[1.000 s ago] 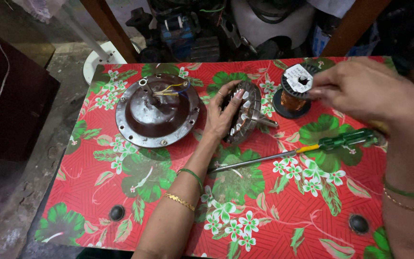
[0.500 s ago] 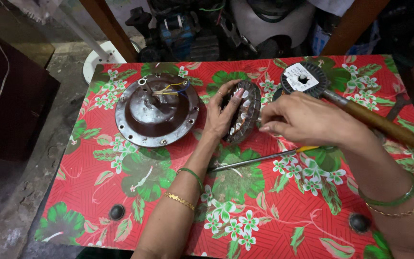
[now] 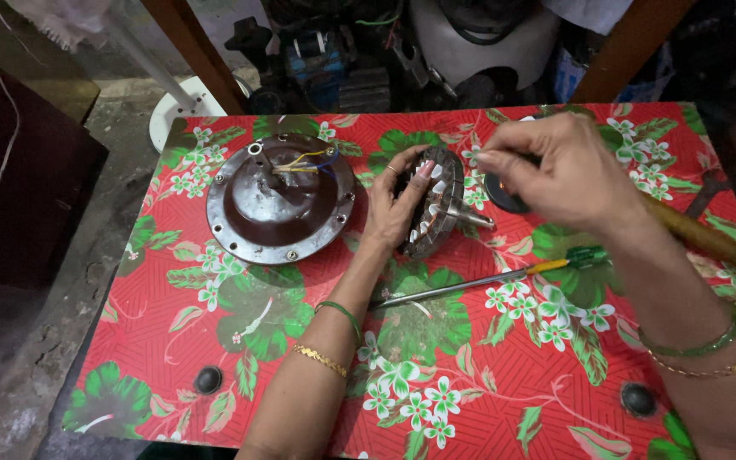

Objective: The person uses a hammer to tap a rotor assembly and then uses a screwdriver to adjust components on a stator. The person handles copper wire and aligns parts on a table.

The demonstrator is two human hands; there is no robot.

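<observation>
On a tabletop [image 3: 504, 383] covered with a red sheet printed with green leaves and white flowers, the left hand [image 3: 393, 209] props up a round grey metal rotor with a ring of slotted fins [image 3: 433, 204], holding it on edge. The fingers curl over its upper rim and the palm braces its left face, so this hand is closed around the disc. A short steel shaft [image 3: 470, 217] sticks out of the rotor's centre toward the right.

The right hand [image 3: 568, 175] hovers just right of the rotor, above the shaft. Its fingertips are pinched together near the rotor's top edge, but whether they grip anything small cannot be told. Under this hand a dark round part [image 3: 504, 196] lies partly hidden on the tabletop, and a brown wooden handle [image 3: 696, 232] runs out from beneath the wrist toward the right edge.

To the left of the rotor, near but not touching, sits a dark brown domed metal motor cover with a bolted flange [image 3: 281, 204], with thin yellow and blue wires [image 3: 304, 162] coming from its middle. In front of the rotor lies a long screwdriver with a green and yellow handle [image 3: 487, 279], its tip pointing left. Both wrists wear green and gold bangles.
</observation>
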